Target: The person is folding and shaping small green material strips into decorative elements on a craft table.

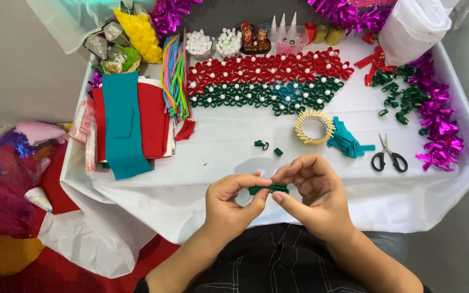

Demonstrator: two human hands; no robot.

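The left hand pinches the left end of a small dark green felt strip between thumb and forefinger, fingers closed tightly on it. The right hand grips the strip's right end the same way, its other fingers curled loosely above. The strip lies level between the two hands, above the near edge of the white cloth-covered table, in front of the person's dark lap.

At the far left of the table lies a teal felt sheet on top of red felt sheets, with a bundle of coloured pipe cleaners just beside them. Farther back, rows of red and green felt loop flowers with white bead centres stretch across the middle. Two small green felt scraps lie just beyond the hands. To their right stands a roll of yellowish tape, touching a heap of teal felt strips, then black-handled scissors, and shiny magenta tinsel along the right edge.

Bare white cloth lies between the hands and the scraps, and to the left of the hands along the near edge.
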